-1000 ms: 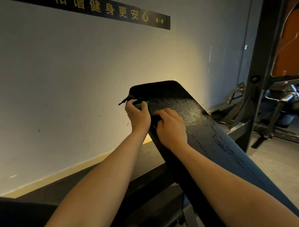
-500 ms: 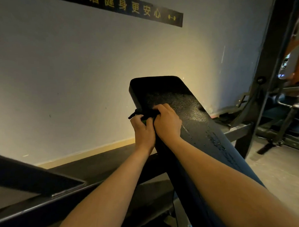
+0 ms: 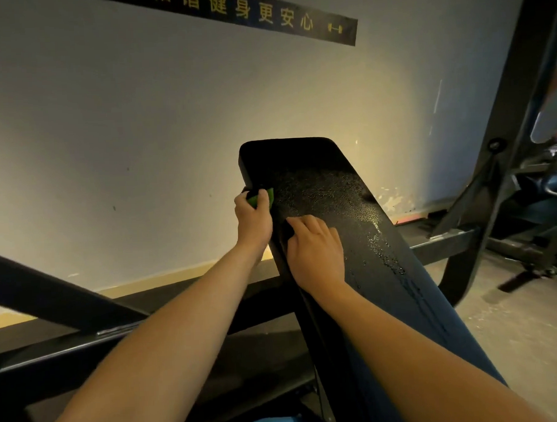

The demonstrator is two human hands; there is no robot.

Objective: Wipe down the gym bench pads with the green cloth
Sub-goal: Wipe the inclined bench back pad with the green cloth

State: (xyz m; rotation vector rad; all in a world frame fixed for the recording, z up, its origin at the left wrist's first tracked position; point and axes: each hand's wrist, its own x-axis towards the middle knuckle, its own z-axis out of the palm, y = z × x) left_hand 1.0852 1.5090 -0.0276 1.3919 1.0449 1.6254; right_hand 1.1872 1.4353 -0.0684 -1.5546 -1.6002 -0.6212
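Left hand [image 3: 253, 220] grips the green cloth [image 3: 264, 197] against the pebbled black pad's [image 3: 327, 189] left edge; right hand [image 3: 315, 249] rests spread, empty, on it.

Two bare hands: left hand [image 3: 253, 220], right hand [image 3: 315, 249]. One green cloth [image 3: 264, 197], inside the left hand. One bench pad [image 3: 327, 189], beneath the right hand.

Wall sign [image 3: 262, 17], dark frame [image 3: 506, 130].

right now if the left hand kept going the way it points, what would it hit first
Nothing close: the left hand, gripping the green cloth, points up along the pad's left edge. Past the top, probably the wall; depth unclear.
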